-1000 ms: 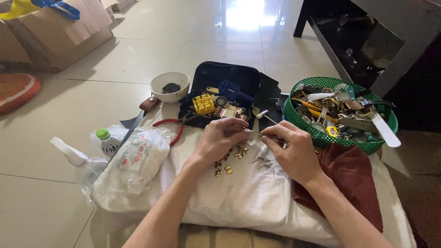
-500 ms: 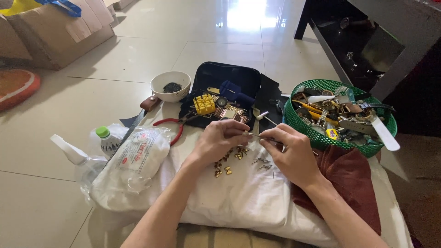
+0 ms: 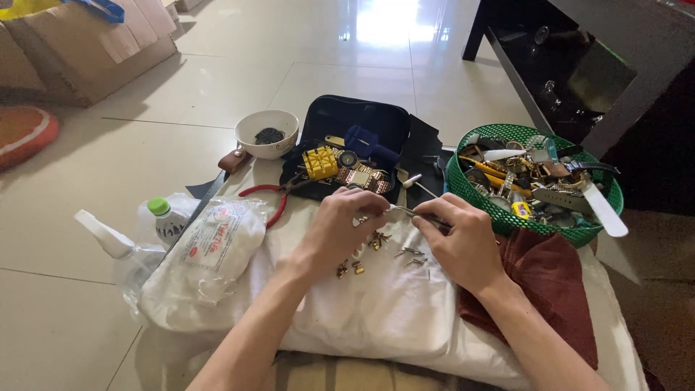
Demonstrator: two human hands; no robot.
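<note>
White cloth (image 3: 376, 304) lies under my hands: my right hand (image 3: 463, 242) pinches thin metal tweezers (image 3: 416, 213) toward my left hand (image 3: 344, 224), fingers curled shut on something too small to tell, near the cloth's far edge.

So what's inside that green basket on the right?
The green basket holds a jumbled heap of watches and straps, with a white strap sticking out over its rim. Whatever lies at the bottom is covered by the pile.
</note>
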